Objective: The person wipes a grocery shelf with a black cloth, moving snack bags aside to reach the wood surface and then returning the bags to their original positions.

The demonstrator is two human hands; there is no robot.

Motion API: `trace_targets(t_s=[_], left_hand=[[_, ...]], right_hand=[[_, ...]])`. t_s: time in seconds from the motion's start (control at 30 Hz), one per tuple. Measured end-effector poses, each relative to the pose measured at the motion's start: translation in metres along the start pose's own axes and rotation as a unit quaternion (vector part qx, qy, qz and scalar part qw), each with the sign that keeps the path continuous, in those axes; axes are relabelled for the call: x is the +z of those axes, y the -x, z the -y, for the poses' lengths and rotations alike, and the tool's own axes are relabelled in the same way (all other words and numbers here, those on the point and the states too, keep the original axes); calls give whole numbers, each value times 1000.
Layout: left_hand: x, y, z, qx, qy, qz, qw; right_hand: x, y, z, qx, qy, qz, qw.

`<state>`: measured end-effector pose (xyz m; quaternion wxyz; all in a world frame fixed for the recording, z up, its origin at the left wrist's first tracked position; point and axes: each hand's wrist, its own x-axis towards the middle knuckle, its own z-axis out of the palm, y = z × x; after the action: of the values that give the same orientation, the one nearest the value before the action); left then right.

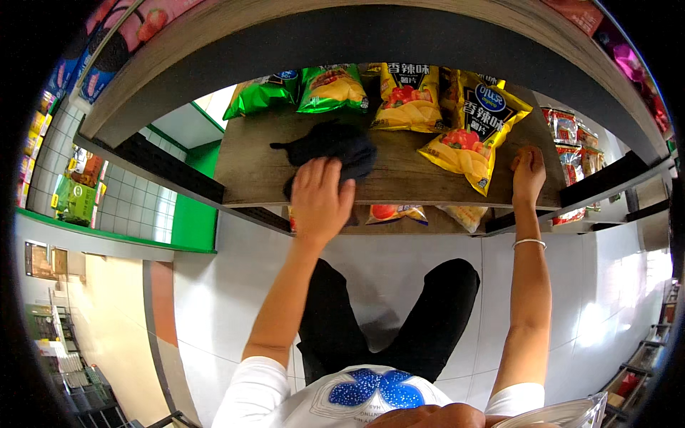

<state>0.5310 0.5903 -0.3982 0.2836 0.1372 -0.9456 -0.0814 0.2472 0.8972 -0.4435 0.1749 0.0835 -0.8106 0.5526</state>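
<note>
My left hand [318, 200] lies over a bunched black cloth [334, 147] on the wood-grain shelf board [396, 179], fingers bent down onto it. Part of the cloth is hidden beneath the palm. At the board's right end is my right hand [529, 174], its fingers curled; whether anything sits inside them is hard to see. Just left of that hand, a yellow bag of potato chips [476, 134] leans forward, tilted. Another yellow chip bag [409, 99] stands behind the cloth, beside a green chip bag [333, 88] and a second green bag [262, 96].
Above, the dark edge of an upper shelf [374, 35] arches across. A lower shelf holds a snack bag [396, 213]. Left is a green-edged display unit [198, 192]; right hang red-and-clear packets [567, 155]. At the bottom right is a clear plastic object [567, 414].
</note>
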Motion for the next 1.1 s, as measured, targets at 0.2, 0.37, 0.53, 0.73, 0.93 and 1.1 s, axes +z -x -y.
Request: trace_targets(t_s=[0.2, 0.37, 0.53, 0.73, 0.93, 1.1], left_hand=[[-23, 15, 88, -140, -110, -11, 984], [-20, 3, 148, -118, -228, -107, 961], [-8, -11, 89, -90, -229, -85, 966], [-3, 10, 2, -18, -85, -48, 995], [-12, 7, 29, -21, -40, -57, 997], [-25, -3, 95, -89, -116, -112, 983]], right_hand=[[1, 15, 21, -35, 183, -79, 979], [6, 16, 26, -18, 163, -47, 985], [4, 15, 30, -44, 189, -45, 980], [2, 13, 21, -60, 188, -39, 979], [-2, 12, 20, -81, 186, -50, 978], [2, 9, 33, -39, 304, 26, 951]])
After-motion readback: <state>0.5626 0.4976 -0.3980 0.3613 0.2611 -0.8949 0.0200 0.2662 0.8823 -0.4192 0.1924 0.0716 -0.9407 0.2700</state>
